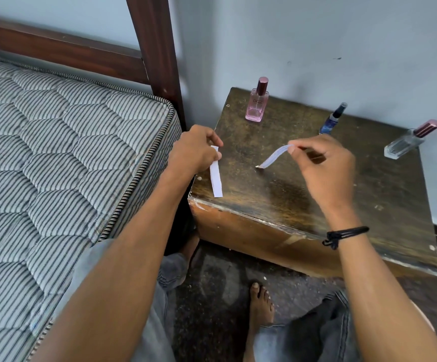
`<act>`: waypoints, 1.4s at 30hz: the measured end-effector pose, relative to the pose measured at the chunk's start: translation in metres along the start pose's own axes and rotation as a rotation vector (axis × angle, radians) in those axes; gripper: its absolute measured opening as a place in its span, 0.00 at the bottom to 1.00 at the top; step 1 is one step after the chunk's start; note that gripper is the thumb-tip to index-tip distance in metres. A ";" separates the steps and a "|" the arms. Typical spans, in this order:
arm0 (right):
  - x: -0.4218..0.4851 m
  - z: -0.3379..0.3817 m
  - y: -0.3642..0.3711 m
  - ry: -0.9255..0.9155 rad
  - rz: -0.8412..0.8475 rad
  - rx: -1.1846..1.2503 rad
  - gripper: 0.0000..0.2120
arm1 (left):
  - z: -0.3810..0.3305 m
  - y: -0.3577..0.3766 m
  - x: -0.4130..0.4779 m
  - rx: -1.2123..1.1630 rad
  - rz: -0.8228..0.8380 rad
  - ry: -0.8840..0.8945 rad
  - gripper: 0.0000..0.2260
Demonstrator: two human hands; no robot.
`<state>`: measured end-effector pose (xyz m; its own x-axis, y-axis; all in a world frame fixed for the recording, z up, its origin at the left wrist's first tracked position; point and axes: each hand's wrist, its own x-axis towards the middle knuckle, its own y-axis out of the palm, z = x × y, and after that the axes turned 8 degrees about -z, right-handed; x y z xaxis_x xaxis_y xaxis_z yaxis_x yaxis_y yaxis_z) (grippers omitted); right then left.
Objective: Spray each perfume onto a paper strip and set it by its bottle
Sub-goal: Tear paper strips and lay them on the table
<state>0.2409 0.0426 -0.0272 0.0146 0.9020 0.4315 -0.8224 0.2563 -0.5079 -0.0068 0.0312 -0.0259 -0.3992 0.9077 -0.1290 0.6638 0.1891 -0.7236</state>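
Observation:
Three perfume bottles stand along the back of a worn wooden side table (369, 205): a pink bottle (257, 102) at the left, a slim blue spray (332, 120) in the middle, a clear bottle with a mauve cap (408, 142) at the right. My left hand (195, 150) pinches the top of a white paper strip (216, 177) that hangs down over the table's left edge. My right hand (324, 165) pinches one end of a second strip (275, 158), whose other end touches the tabletop in front of the blue spray.
A striped mattress (55, 165) on a dark wooden bed frame (157, 48) lies close to the table's left side. A pale wall rises just behind the bottles. My legs and a bare foot (260, 301) are on the dark floor below the table's front edge.

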 end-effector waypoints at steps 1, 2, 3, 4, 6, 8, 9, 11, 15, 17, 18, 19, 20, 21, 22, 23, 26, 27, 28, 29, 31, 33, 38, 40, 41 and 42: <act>-0.001 -0.001 -0.002 -0.029 0.048 -0.035 0.06 | 0.000 0.001 0.000 0.052 -0.009 0.008 0.10; -0.002 -0.002 -0.004 -0.050 0.093 -0.050 0.06 | 0.001 0.002 0.000 0.098 -0.011 0.022 0.09; -0.002 -0.002 -0.008 -0.066 0.134 -0.049 0.06 | 0.001 0.002 -0.001 0.132 -0.013 0.036 0.08; -0.003 -0.003 -0.010 -0.078 0.175 -0.047 0.06 | 0.001 0.003 -0.001 0.154 -0.020 0.049 0.08; -0.004 -0.005 -0.017 -0.094 0.272 -0.061 0.06 | 0.000 0.005 -0.001 0.185 -0.052 0.076 0.11; -0.006 -0.007 -0.023 -0.096 0.365 -0.106 0.06 | -0.004 0.004 -0.001 0.206 -0.093 0.133 0.14; -0.007 -0.009 -0.025 -0.093 0.396 -0.128 0.06 | -0.007 0.004 -0.001 0.192 -0.102 0.171 0.13; -0.007 -0.011 -0.029 -0.085 0.428 -0.161 0.07 | -0.015 0.006 -0.004 0.126 -0.058 0.251 0.11; -0.007 -0.016 -0.035 -0.070 0.494 -0.200 0.09 | -0.032 0.023 -0.016 0.154 0.135 0.433 0.12; -0.006 -0.021 -0.037 -0.072 0.533 -0.223 0.09 | -0.036 0.034 -0.019 0.188 0.204 0.505 0.15; -0.006 -0.023 -0.038 -0.074 0.545 -0.233 0.10 | -0.036 0.039 -0.020 0.198 0.232 0.535 0.16; -0.005 -0.025 -0.038 -0.077 0.554 -0.239 0.10 | -0.036 0.043 -0.021 0.212 0.254 0.560 0.16; -0.005 -0.026 -0.039 -0.079 0.562 -0.244 0.10 | -0.036 0.047 -0.021 0.231 0.271 0.576 0.16; -0.005 -0.028 -0.039 -0.081 0.570 -0.250 0.10 | -0.036 0.049 -0.021 0.254 0.280 0.585 0.17; -0.006 -0.029 -0.040 -0.083 0.576 -0.256 0.10 | -0.036 0.050 -0.021 0.275 0.281 0.591 0.17; -0.006 -0.030 -0.040 -0.085 0.580 -0.261 0.10 | -0.036 0.051 -0.021 0.291 0.276 0.597 0.17; -0.007 -0.033 -0.041 -0.092 0.593 -0.280 0.11 | -0.036 0.052 -0.018 0.310 0.260 0.609 0.17; -0.007 -0.034 -0.041 -0.094 0.602 -0.290 0.12 | -0.036 0.052 -0.017 0.317 0.256 0.613 0.16; -0.007 -0.034 -0.041 -0.097 0.613 -0.301 0.13 | -0.036 0.053 -0.017 0.324 0.252 0.615 0.16; -0.007 -0.034 -0.041 -0.097 0.621 -0.309 0.14 | -0.035 0.053 -0.016 0.331 0.247 0.619 0.16; -0.007 -0.035 -0.042 -0.094 0.624 -0.307 0.15 | -0.036 0.054 -0.015 0.345 0.235 0.622 0.16; -0.007 -0.034 -0.043 -0.083 0.614 -0.290 0.16 | -0.036 0.055 -0.014 0.347 0.231 0.615 0.16; -0.007 -0.033 -0.046 -0.048 0.570 -0.259 0.15 | -0.039 0.055 -0.013 0.321 0.221 0.584 0.16; -0.007 -0.033 -0.047 -0.039 0.568 -0.259 0.15 | -0.040 0.055 -0.012 0.314 0.208 0.572 0.15; -0.007 -0.033 -0.047 -0.036 0.567 -0.258 0.15 | -0.042 0.054 -0.012 0.308 0.201 0.564 0.15; -0.007 -0.032 -0.047 -0.034 0.564 -0.256 0.14 | -0.043 0.054 -0.012 0.297 0.193 0.550 0.15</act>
<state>0.2980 0.0355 -0.0303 -0.4040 0.9124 0.0658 -0.5357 -0.1776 -0.8255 0.0608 0.0464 -0.0343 0.1435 0.9891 0.0336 0.4564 -0.0360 -0.8890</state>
